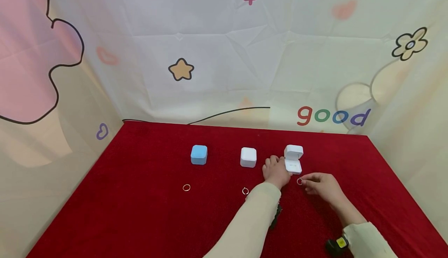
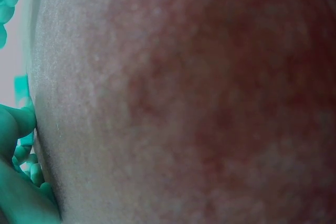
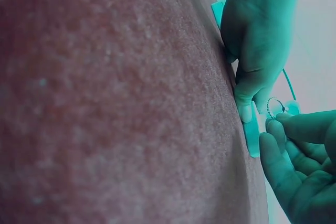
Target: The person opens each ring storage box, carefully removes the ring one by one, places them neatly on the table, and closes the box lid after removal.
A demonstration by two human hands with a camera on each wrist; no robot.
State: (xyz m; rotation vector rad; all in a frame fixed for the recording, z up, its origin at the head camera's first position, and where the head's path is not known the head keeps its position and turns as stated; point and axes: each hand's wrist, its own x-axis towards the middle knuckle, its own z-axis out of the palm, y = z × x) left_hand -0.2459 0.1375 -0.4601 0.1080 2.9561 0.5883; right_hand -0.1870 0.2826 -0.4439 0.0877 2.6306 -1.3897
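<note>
An open white ring box (image 1: 293,166) stands at the right with its lid raised, a slotted cushion showing inside. My left hand (image 1: 276,172) grips it from the left side, thumb at its near edge, as the right wrist view also shows. Just in front of the box, my right hand (image 1: 323,188) pinches a thin ring (image 1: 299,181) between thumb and fingertips. In the right wrist view that ring (image 3: 276,99) looks beaded or stone-set and stands upright above the fingertips, close to the box's side (image 3: 253,137).
A closed white box (image 1: 248,157) and a closed blue box (image 1: 199,155) stand to the left. Two more rings lie on the red cloth (image 1: 122,199): a gold ring (image 1: 186,187) and a silver ring (image 1: 245,191) beside my left sleeve. A printed curtain (image 1: 217,55) hangs behind.
</note>
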